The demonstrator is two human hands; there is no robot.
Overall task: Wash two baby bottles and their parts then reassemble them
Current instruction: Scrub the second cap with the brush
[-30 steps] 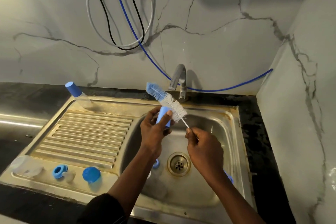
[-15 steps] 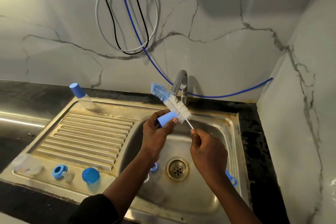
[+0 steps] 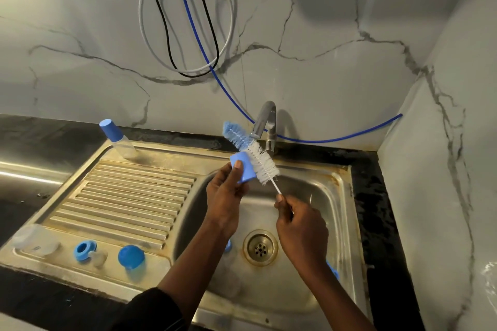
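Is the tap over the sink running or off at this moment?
Off, as far as the picture shows: no stream falls from the tap into the sink.

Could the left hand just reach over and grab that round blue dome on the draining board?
Probably, as to reach: nothing stands between the left hand and the blue dome. But that hand grips a blue cap, so it would likely need to set that down first.
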